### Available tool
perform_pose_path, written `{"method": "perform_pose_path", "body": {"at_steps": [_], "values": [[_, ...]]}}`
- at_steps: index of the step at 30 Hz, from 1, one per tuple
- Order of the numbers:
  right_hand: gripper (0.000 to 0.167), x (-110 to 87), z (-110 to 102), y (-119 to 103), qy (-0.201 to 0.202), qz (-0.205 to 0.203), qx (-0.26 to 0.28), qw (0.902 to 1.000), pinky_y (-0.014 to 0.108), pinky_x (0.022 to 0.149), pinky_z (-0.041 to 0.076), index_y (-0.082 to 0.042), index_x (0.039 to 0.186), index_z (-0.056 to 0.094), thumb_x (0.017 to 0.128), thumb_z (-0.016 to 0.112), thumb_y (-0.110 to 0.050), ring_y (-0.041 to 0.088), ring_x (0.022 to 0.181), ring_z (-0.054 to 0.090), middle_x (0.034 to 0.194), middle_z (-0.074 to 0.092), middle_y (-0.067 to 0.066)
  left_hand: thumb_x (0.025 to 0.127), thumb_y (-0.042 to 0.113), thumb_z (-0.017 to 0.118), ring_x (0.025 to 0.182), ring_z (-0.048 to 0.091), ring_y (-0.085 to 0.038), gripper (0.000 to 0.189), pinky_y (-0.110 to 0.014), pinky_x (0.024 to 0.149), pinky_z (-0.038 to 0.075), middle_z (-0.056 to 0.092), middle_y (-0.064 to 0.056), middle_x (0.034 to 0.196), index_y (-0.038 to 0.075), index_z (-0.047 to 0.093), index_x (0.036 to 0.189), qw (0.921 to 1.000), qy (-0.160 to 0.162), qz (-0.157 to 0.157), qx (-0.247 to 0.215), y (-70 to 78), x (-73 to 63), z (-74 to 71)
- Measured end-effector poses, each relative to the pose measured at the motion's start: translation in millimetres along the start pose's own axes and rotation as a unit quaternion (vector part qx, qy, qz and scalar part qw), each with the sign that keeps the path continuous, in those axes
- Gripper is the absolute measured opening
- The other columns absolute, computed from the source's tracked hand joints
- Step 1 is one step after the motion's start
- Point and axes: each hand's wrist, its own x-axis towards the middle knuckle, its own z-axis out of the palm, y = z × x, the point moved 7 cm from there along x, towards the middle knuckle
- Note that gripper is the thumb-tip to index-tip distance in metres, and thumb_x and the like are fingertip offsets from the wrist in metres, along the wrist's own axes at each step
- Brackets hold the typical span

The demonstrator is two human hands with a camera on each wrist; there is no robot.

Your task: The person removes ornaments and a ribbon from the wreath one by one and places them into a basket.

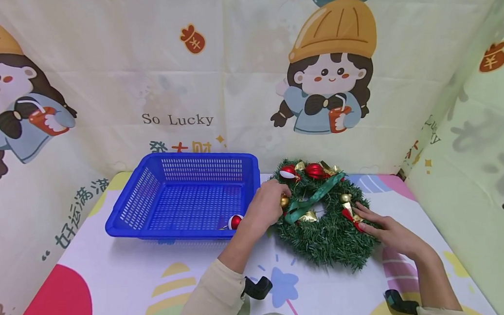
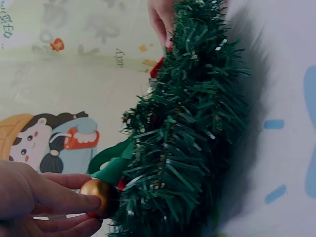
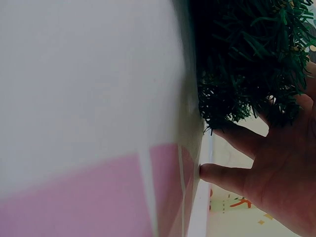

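Note:
A green Christmas wreath [image 1: 328, 242] lies on the table, trimmed with red balls, gold bits and a green ribbon [image 1: 318, 195]. At its left side my left hand [image 1: 265, 205] pinches a gold ball ornament [image 2: 98, 197] between thumb and fingers, against the needles. Whether the ball is attached there, I cannot tell. My right hand [image 1: 391, 233] rests on the wreath's right edge with fingers spread, beside a gold and red ornament [image 1: 348, 212]. In the right wrist view that hand [image 3: 276, 170] shows its fingers extended beside the greenery.
Left of the wreath stands a blue plastic basket [image 1: 121, 227]. One red and white ball [image 1: 235, 221] lies in its near right corner. A printed cloth [image 1: 110, 270] covers the table, and printed cloth walls [image 1: 246, 80] rise behind and at both sides.

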Motion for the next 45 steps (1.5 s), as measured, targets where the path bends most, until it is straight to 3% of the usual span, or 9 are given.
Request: {"method": "perform_pose_path", "body": {"at_steps": [2, 4, 6, 8, 11, 12, 26, 37, 45], "values": [[0.059, 0.0, -1, 0, 0.0, 0.0, -0.002, 1.0, 0.074, 0.118, 0.02, -0.005, 0.159, 0.041, 0.108, 0.056, -0.03, 0.058, 0.154, 0.009, 0.173, 0.016, 0.019, 0.078, -0.017, 0.075, 0.106, 0.067, -0.026, 0.045, -0.04, 0.095, 0.058, 0.072, -0.007, 0.109, 0.011, 0.08, 0.112, 0.9999, 0.001, 0.002, -0.011, 0.1, -0.9, -2.5], [0.059, 0.0, -2, 0, 0.002, 0.001, -0.006, 1.0, 0.051, 0.126, 0.025, -0.006, 0.159, 0.041, 0.108, 0.056, -0.031, 0.057, 0.154, 0.011, 0.173, 0.017, 0.018, 0.079, -0.016, 0.075, 0.106, 0.067, -0.026, 0.043, -0.041, 0.095, 0.058, 0.072, -0.008, 0.11, 0.011, 0.08, 0.112, 0.9997, 0.001, 0.003, -0.025, 0.2, -2.1, -4.8], [0.058, 0.2, -2, -1, 0.002, -0.004, -0.005, 1.0, 0.049, 0.125, 0.026, -0.005, 0.159, 0.04, 0.108, 0.056, -0.029, 0.058, 0.154, 0.011, 0.173, 0.017, 0.018, 0.081, -0.015, 0.075, 0.106, 0.067, -0.027, 0.041, -0.041, 0.094, 0.058, 0.072, -0.008, 0.11, 0.009, 0.08, 0.112, 0.9991, 0.002, 0.004, -0.042, 0.2, -3.5, -7.1], [0.058, 0.8, -2, -1, 0.004, -0.004, -0.005, 1.0, 0.05, 0.125, 0.025, -0.006, 0.159, 0.041, 0.108, 0.056, -0.03, 0.057, 0.154, 0.011, 0.173, 0.017, 0.018, 0.083, -0.014, 0.073, 0.106, 0.067, -0.027, 0.038, -0.041, 0.094, 0.058, 0.072, -0.009, 0.11, 0.009, 0.08, 0.113, 0.9983, 0.003, 0.004, -0.058, -0.4, -5.1, -9.0], [0.059, 1.3, -1, 0, 0.001, -0.004, 0.003, 1.0, 0.079, 0.113, 0.017, -0.005, 0.159, 0.041, 0.108, 0.057, -0.028, 0.059, 0.153, 0.008, 0.172, 0.016, 0.02, 0.085, -0.014, 0.072, 0.109, 0.067, -0.028, 0.035, -0.041, 0.095, 0.058, 0.072, -0.01, 0.112, 0.007, 0.08, 0.113, 0.9963, 0.005, 0.001, -0.086, -2.3, -8.6, -11.0], [0.059, 1.3, -1, 1, 0.001, -0.001, 0.003, 1.0, 0.081, 0.112, 0.016, -0.006, 0.159, 0.041, 0.108, 0.057, -0.028, 0.059, 0.154, 0.008, 0.172, 0.016, 0.019, 0.085, -0.013, 0.072, 0.11, 0.066, -0.028, 0.035, -0.041, 0.095, 0.058, 0.072, -0.01, 0.112, 0.007, 0.08, 0.113, 0.9953, 0.005, -0.002, -0.096, -3.3, -10.1, -11.6], [0.057, 0.7, 1, 3, 0.003, 0.003, -0.005, 1.0, 0.068, 0.119, 0.017, -0.01, 0.16, 0.042, 0.108, 0.056, -0.031, 0.055, 0.155, 0.01, 0.173, 0.018, 0.015, 0.087, -0.008, 0.077, 0.105, 0.068, -0.027, 0.032, -0.04, 0.091, 0.059, 0.071, -0.009, 0.112, 0.008, 0.079, 0.114, 0.9883, 0.03, -0.001, -0.15, -16.5, -28.4, -30.7], [0.058, 0.7, -2, 0, 0.001, 0.002, -0.005, 1.0, 0.08, 0.112, 0.018, -0.006, 0.159, 0.041, 0.108, 0.056, -0.029, 0.058, 0.154, 0.01, 0.173, 0.017, 0.018, 0.086, -0.007, 0.079, 0.101, 0.071, -0.026, 0.029, -0.039, 0.089, 0.06, 0.071, -0.008, 0.108, 0.008, 0.079, 0.11, 0.986, 0.052, -0.003, -0.159, -26.5, -42.0, -47.6], [0.059, 0.2, 0, -1, 0.001, 0.004, 0.005, 1.0, 0.082, 0.11, 0.016, -0.006, 0.159, 0.042, 0.107, 0.057, -0.029, 0.058, 0.154, 0.009, 0.173, 0.017, 0.019, 0.086, -0.006, 0.079, 0.102, 0.071, -0.026, 0.029, -0.04, 0.09, 0.06, 0.07, -0.006, 0.106, 0.009, 0.078, 0.112, 0.9855, 0.05, -0.034, -0.159, -37.5, -50.9, -59.4]]}}
